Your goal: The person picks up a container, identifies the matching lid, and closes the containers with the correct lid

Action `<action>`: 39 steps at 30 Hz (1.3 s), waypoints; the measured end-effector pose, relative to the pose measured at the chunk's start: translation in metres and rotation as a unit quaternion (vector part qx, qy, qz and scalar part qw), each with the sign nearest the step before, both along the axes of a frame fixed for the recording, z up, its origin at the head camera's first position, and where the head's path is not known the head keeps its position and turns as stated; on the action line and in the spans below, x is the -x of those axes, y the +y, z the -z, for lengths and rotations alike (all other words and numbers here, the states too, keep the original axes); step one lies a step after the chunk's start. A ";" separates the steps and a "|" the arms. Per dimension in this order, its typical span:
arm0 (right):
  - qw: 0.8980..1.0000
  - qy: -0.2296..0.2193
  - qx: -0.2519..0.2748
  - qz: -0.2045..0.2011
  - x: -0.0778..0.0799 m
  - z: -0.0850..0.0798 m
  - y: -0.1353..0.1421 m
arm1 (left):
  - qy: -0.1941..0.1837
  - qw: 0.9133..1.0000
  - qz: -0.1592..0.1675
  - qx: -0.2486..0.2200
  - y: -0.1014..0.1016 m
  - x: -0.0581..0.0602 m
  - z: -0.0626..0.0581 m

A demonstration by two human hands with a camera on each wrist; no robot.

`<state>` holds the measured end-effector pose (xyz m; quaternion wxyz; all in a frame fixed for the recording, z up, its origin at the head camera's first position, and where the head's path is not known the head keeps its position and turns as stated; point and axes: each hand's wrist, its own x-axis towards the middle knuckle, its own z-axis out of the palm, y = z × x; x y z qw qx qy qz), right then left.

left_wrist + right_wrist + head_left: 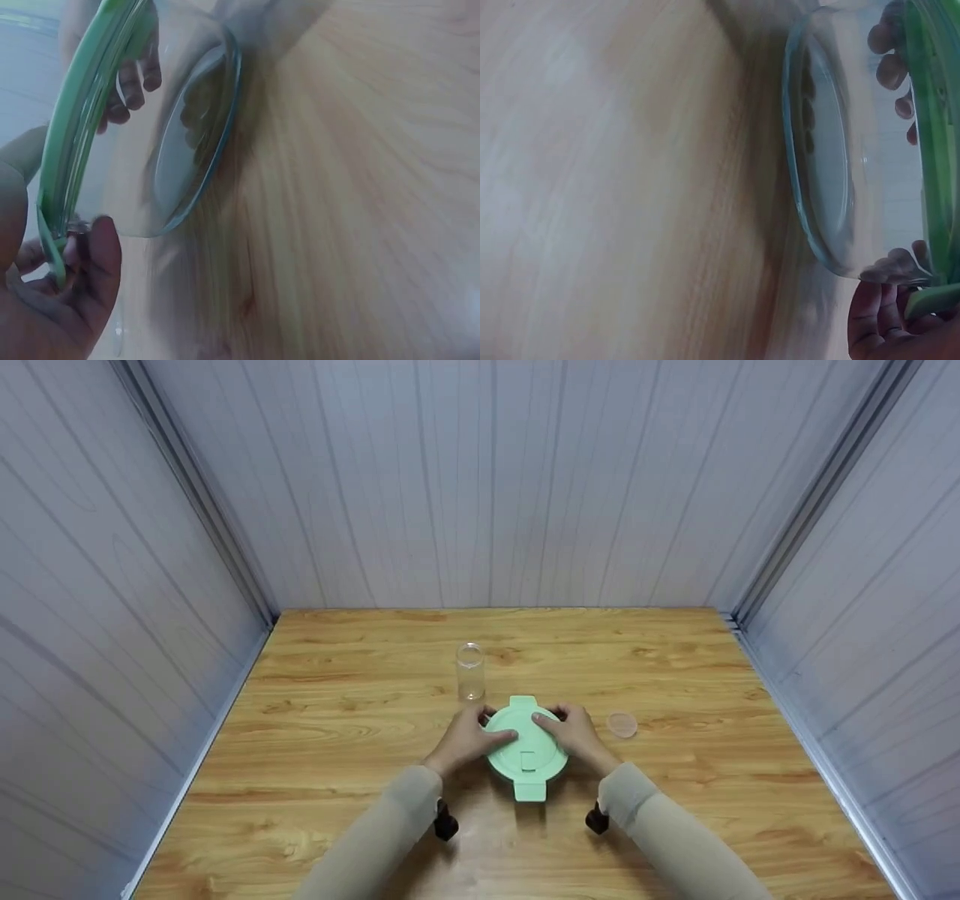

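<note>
A round glass food container [821,244] with a mint-green lid [529,739] is in front of me, tilted in the wrist views. The lid has flaps at its edges; the far and near ones show in the head view. My left hand [466,737] grips the left side, thumb across the lid top and fingers curled at a side flap [51,251]. On the other side my right hand [576,735] holds the container likewise, its thumb on the lid and its fingers at the rim and another flap [930,300]. Fingers show through the clear glass wall.
Just beyond my left hand a clear glass cup [471,675] stands upright on the wooden table [337,682]. A small clear round disc [622,725] lies to the right of my right hand. Pale panel walls [480,495] enclose the table at the back and both sides.
</note>
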<state>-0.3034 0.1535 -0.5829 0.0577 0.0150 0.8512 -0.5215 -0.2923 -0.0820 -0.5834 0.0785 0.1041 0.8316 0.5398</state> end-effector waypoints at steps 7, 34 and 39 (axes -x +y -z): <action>1.000 0.003 -0.005 0.001 0.000 -0.001 -0.001 | -0.012 0.999 -0.028 0.038 -0.012 -0.014 -0.002; 1.000 0.027 0.008 0.012 -0.002 0.005 -0.001 | -0.015 1.000 -0.021 0.010 -0.029 -0.029 -0.003; 0.999 0.027 0.006 0.017 -0.003 0.008 0.000 | -0.034 0.999 0.000 0.007 -0.028 -0.025 -0.003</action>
